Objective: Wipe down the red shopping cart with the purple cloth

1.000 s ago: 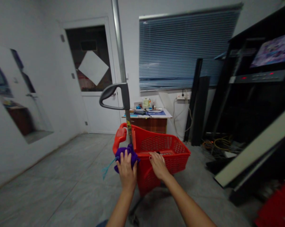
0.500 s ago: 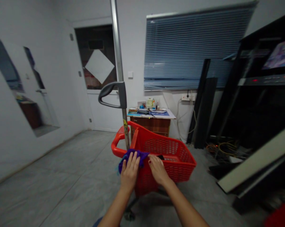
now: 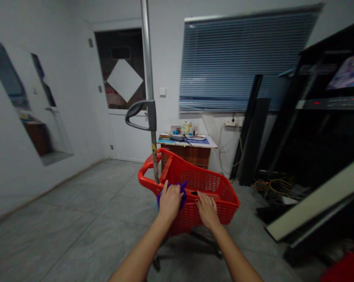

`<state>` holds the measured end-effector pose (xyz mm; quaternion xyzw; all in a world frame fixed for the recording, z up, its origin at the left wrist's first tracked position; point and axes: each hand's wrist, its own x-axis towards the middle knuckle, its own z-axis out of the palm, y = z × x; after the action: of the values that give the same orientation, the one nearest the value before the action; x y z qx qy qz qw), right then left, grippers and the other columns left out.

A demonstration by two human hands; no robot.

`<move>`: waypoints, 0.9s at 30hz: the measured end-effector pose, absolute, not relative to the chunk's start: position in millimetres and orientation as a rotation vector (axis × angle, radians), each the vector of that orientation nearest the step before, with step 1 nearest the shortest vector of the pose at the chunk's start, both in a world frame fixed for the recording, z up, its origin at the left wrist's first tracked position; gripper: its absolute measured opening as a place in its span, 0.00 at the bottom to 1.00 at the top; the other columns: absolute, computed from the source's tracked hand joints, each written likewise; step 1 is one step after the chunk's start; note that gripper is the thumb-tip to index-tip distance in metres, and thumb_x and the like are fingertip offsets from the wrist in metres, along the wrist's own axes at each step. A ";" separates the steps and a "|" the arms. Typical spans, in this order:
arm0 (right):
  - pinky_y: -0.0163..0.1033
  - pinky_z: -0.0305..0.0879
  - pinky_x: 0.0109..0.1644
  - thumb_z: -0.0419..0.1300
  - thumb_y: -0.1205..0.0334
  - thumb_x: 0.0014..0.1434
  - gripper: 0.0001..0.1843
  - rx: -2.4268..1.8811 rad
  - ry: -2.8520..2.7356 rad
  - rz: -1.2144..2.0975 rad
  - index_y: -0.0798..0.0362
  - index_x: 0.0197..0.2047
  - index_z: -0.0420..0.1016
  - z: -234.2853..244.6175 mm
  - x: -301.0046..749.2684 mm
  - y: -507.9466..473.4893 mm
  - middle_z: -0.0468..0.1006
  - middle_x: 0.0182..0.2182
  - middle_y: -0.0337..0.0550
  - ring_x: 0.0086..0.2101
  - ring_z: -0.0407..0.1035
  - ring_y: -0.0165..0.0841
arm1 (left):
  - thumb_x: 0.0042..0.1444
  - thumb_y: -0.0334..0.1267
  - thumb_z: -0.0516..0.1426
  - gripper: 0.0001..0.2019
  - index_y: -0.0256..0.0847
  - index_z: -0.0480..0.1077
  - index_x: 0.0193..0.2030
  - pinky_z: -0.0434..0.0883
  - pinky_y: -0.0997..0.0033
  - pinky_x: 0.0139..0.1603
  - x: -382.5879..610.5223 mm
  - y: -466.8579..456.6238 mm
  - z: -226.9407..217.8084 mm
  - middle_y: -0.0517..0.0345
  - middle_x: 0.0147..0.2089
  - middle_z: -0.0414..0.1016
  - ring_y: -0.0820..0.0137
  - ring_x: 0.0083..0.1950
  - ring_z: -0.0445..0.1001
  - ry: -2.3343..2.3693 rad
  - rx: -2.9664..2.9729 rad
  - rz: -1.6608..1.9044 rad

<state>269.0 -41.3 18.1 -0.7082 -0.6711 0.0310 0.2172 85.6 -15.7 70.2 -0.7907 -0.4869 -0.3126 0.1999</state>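
A red plastic shopping cart (image 3: 224,196) stands before me, with a tall metal pole (image 3: 147,58) rising at its handle end. My left hand (image 3: 170,200) is closed over a purple cloth (image 3: 183,192), pressing it on the near rim close to the handle. Farther right along that rim rests my right hand (image 3: 207,207), its fingers curled over the edge and its thumb on the near side. Part of a small dark thing (image 3: 194,193) shows inside the basket by the right fingertips; I cannot make out what it is.
A small wooden desk (image 3: 191,155) with papers and small items stands behind the cart. Dark panels and a long pale board (image 3: 314,199) lean at the right, near loose cables (image 3: 279,185). A door (image 3: 129,137) is at the back left, and a mirror hangs on the left wall.
My left hand has slid the cloth right along the rim, and its fingers have bunched around it. My right hand has also shifted right. The cart has turned slightly.
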 end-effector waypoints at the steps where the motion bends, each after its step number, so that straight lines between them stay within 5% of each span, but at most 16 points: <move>1: 0.50 0.41 0.69 0.35 0.52 0.69 0.30 -1.941 -1.879 0.099 0.52 0.69 0.56 18.1 267.4 -42.0 0.61 0.66 0.44 0.65 0.53 0.35 | 0.63 0.32 0.50 0.12 0.35 0.70 0.49 0.57 0.50 0.68 80.5 -13.9 78.5 0.47 0.44 0.78 0.62 0.48 0.76 -1.414 -2.159 -0.859; 7: 0.50 0.43 0.69 0.39 0.48 0.68 0.30 -1.914 -1.915 -0.010 0.50 0.69 0.56 2.8 266.4 -51.7 0.57 0.67 0.43 0.66 0.52 0.38 | 0.61 0.32 0.50 0.09 0.32 0.71 0.43 0.58 0.53 0.67 78.2 -6.4 83.6 0.46 0.37 0.76 0.61 0.45 0.75 -1.632 -1.967 -0.735; 15: 0.50 0.44 0.69 0.41 0.47 0.68 0.32 -1.957 -1.858 -0.124 0.51 0.69 0.56 -12.0 266.4 -62.1 0.55 0.68 0.45 0.66 0.50 0.40 | 0.60 0.36 0.54 0.12 0.35 0.70 0.49 0.59 0.52 0.66 102.7 -13.0 57.6 0.50 0.40 0.78 0.63 0.45 0.75 -1.445 -2.274 -0.710; 21: 0.50 0.44 0.69 0.39 0.46 0.68 0.33 -1.939 -1.868 -0.142 0.52 0.69 0.55 -11.7 277.4 -65.1 0.56 0.68 0.44 0.67 0.49 0.40 | 0.60 0.37 0.53 0.18 0.35 0.68 0.55 0.54 0.47 0.68 29.1 -2.3 76.3 0.41 0.52 0.74 0.56 0.57 0.69 -1.491 -2.017 -0.803; 27: 0.52 0.41 0.70 0.41 0.46 0.67 0.33 -2.005 -1.830 -0.119 0.52 0.70 0.54 -11.2 273.7 -64.6 0.56 0.68 0.42 0.67 0.47 0.40 | 0.59 0.35 0.54 0.19 0.34 0.68 0.56 0.58 0.49 0.67 82.0 -8.9 43.8 0.43 0.50 0.75 0.58 0.55 0.71 -1.467 -2.100 -0.826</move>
<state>273.7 -64.6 -11.2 -0.7213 -0.6584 -0.0430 0.2108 82.0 -8.9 43.8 -0.7604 -0.5314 -0.2993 0.2231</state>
